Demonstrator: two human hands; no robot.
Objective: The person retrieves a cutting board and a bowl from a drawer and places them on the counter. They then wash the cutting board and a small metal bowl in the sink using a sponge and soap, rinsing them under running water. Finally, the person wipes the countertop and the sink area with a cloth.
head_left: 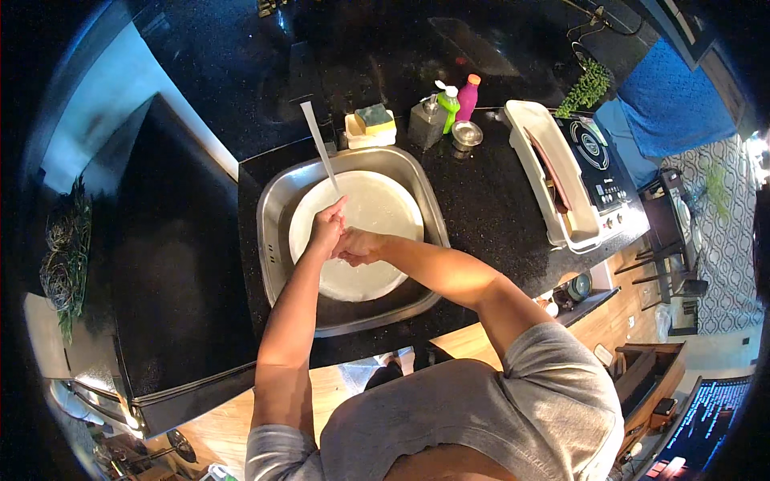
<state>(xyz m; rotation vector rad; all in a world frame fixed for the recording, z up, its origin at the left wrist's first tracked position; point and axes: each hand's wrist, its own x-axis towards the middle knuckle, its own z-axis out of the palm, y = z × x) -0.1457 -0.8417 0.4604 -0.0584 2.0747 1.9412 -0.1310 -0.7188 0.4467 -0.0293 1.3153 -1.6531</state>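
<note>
Both bare hands meet above a large round pale basin [379,204] that sits inside a stainless steel sink [430,213]. My left hand [329,227] is against my right hand [359,245], their fingers partly curled and overlapping; I see no object in either. A slim faucet spout [320,144] reaches over the basin, its end close to my left fingertips. Behind the sink rim, a green and yellow sponge [374,118] rests on a white holder [372,138]. How far the fingers are closed is partly hidden by their overlap.
Right of the sponge stand a grey soap dispenser [427,123], a green bottle [448,107], a magenta bottle [467,99] and a small metal container [466,137]. Farther right are a long white tray [541,198] holding items and an induction cooktop [589,150]. The black countertop [493,198] surrounds the sink.
</note>
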